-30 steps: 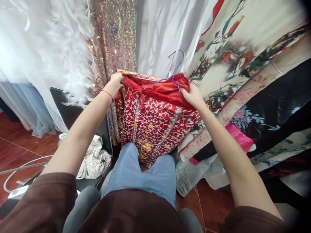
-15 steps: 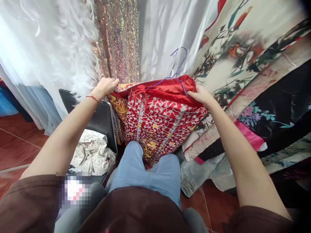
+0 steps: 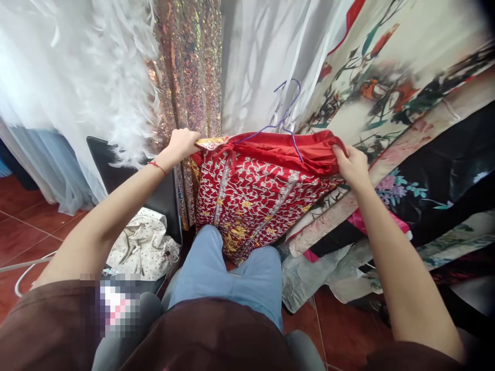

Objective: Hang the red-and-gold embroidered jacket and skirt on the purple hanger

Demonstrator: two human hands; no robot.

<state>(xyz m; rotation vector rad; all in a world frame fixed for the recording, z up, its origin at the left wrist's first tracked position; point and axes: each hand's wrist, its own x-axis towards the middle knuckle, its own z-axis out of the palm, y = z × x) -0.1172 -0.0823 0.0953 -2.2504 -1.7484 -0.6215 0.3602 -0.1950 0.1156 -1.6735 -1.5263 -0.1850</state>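
Note:
A red skirt [image 3: 251, 190] with silver and gold embroidery hangs spread in front of my knees, its red lining showing along the top edge. My left hand [image 3: 185, 142] is closed on the upper left corner of its waistband. At the other end, my right hand [image 3: 352, 164] grips the red upper edge, fingers wrapped over the cloth. A purple wire hanger [image 3: 284, 121] stands up from the skirt's top opening between my hands; its lower part is hidden in the folds, and its hook points upward, apart from both hands.
Behind the skirt hang a sequined garment [image 3: 189, 67], a white feathered one [image 3: 127, 82] and a floral-printed cloth [image 3: 386, 87]. On the left, a dotted white cloth [image 3: 143, 247] lies on a black chair [image 3: 170, 196]. More garments, some black with flowers [image 3: 433, 159], crowd the right side.
My right hand has moved right along the skirt's top edge, pulling it straighter. My left hand has shifted slightly right. The hanger now sits a little further right and lower.

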